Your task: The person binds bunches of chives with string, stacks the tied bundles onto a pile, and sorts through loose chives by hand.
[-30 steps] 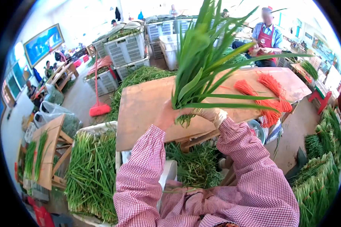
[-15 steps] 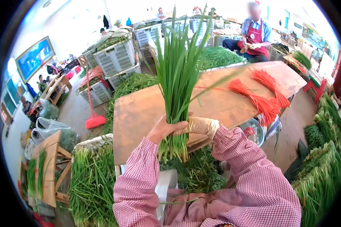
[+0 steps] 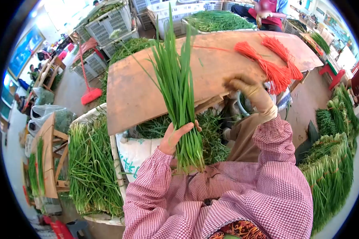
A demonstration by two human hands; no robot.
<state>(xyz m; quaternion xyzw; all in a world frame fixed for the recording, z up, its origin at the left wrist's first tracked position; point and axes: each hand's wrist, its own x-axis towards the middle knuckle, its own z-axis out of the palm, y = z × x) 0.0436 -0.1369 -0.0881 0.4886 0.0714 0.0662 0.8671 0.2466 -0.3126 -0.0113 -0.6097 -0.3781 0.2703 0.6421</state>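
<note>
My left hand (image 3: 175, 136) is wrapped round a bundle of long green leafy stalks (image 3: 175, 95), held upright with the pale cut ends down over my lap. My right hand (image 3: 247, 91), in a pale glove, is raised apart from the bundle, off the near edge of the wooden board (image 3: 139, 93). Its fingers are curled and blurred, so whether anything is in them cannot be made out. Two bunches of red ties (image 3: 267, 67) lie on the board beyond my right hand.
A crate of green stalks (image 3: 93, 167) stands at my left, beside a small wooden stand (image 3: 50, 155). Tied bundles (image 3: 331, 171) are piled at the right. Behind the board are white crates (image 3: 109, 24), a red broom (image 3: 91, 95) and a seated person in a red apron (image 3: 269, 10).
My right hand has let go of the bundle and moved right. The bundle in my left hand has come down and closer to my body. The view has tilted downward.
</note>
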